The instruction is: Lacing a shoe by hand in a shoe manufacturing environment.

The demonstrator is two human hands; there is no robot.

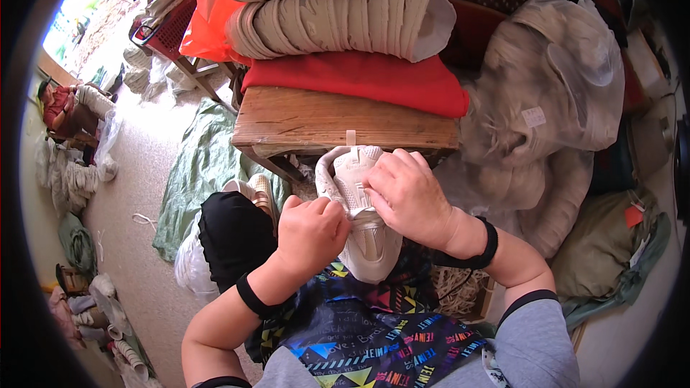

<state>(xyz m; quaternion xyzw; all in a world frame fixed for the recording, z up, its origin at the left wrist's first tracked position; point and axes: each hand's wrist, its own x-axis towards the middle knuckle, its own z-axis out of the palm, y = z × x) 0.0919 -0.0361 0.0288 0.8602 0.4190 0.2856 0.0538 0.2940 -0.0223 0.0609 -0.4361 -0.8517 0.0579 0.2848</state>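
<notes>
A cream-white sneaker [371, 255] lies between my hands in front of the wooden bench, its toe toward me and its tongue [352, 165] toward the bench. A pale shoelace [364, 210] crosses its middle. My left hand [310, 230] is closed in a fist at the shoe's left side, with the lace running to its fingers. Over the right side of the opening, my right hand [411, 194] is bent in a pinch; whatever lies between its fingertips is hidden.
Stacked cream shoe uppers [338, 23] lie on a red cloth [359, 80] over the wooden bench [309, 115]. Large clear bags [546, 79] of pale pieces stand right. A green sheet [190, 172] covers floor at left. Another person [65, 111] sits far left.
</notes>
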